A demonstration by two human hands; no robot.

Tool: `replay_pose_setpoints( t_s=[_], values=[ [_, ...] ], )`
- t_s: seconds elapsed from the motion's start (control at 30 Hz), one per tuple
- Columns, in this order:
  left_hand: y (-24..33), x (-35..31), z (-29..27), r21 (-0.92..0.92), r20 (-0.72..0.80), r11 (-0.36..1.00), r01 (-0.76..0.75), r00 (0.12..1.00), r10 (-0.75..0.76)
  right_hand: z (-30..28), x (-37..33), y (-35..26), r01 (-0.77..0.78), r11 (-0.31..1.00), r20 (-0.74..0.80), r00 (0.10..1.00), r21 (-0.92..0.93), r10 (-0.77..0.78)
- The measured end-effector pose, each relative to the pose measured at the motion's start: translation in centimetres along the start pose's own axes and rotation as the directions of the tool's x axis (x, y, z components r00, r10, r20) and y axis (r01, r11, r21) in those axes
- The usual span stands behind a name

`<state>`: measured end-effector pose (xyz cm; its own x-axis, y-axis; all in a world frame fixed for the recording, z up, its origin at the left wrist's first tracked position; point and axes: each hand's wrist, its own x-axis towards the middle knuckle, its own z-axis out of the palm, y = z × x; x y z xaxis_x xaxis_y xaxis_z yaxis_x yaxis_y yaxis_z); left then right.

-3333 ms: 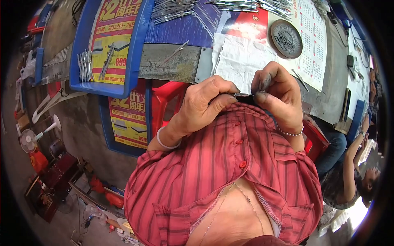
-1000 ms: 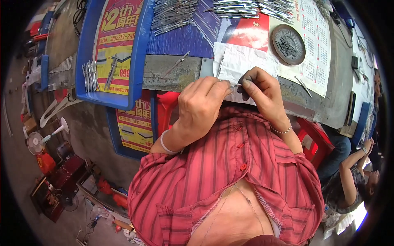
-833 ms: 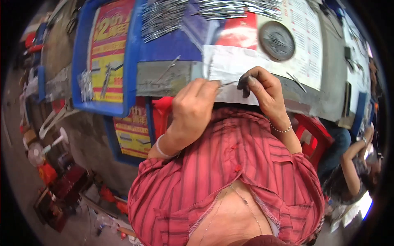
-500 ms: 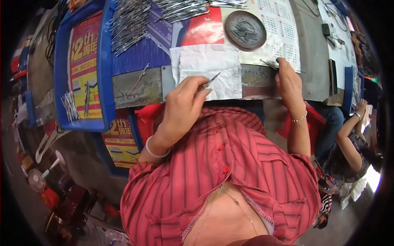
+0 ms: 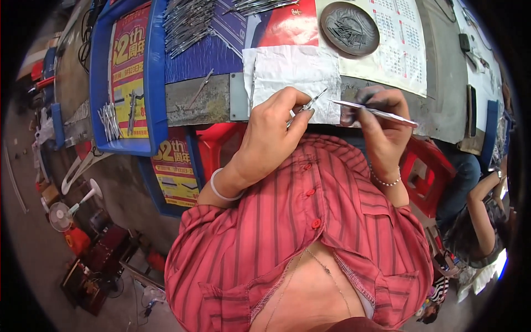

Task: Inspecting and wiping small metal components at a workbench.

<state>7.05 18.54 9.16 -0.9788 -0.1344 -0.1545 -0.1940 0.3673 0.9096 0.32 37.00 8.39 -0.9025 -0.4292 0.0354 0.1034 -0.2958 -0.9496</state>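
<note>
My left hand (image 5: 268,130) is closed in a pinch on a slim metal part (image 5: 316,99), its thin tip pointing up and to the right. In my right hand (image 5: 385,130) is a pair of metal tweezers (image 5: 397,118), held slantwise. The tweezers' points are a short gap to the right of the slim part's tip. Both hands are at the table's near edge, by a crumpled white sheet (image 5: 282,66). Beyond my right hand sits a round dark dish (image 5: 371,48) with many small dark pins (image 5: 354,34) in it.
Heaps of slim metal parts (image 5: 188,25) lie at the back left. A blue tray (image 5: 159,83) on the left holds more of them. A single slim part (image 5: 202,87) rests on the grey table edge. Another person's arm (image 5: 482,213) shows at the far right, near a red stool (image 5: 426,182).
My right hand has come left and nearer with the tweezers, toward the part in my left hand. My left hand still pinches the slim part. The whole view has shifted somewhat.
</note>
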Motion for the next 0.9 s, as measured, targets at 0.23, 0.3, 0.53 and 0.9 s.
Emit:
replay_pose_setpoints(
  t_s=[0.23,0.3,0.53,0.9],
  values=[
    [0.2,-0.4,0.1,0.142,-0.062,0.983,-0.114,0.99,0.124,0.7,0.2,1.1,0.043,0.997,0.077,0.996,-0.068,-0.038],
    [0.1,-0.5,0.2,0.194,-0.109,0.967,-0.166,0.976,0.19,0.7,0.3,1.0,0.031,0.993,0.088,0.996,-0.115,-0.021],
    [0.1,-0.6,0.2,0.258,-0.083,0.944,-0.206,0.969,0.234,0.9,0.4,1.4,0.037,0.973,0.097,0.995,-0.228,-0.015],
    [-0.4,-0.8,0.2,0.327,-0.073,0.924,-0.197,0.97,0.233,0.7,1.1,0.6,-0.279,0.953,0.147,0.944,-0.119,0.295]
  ],
)
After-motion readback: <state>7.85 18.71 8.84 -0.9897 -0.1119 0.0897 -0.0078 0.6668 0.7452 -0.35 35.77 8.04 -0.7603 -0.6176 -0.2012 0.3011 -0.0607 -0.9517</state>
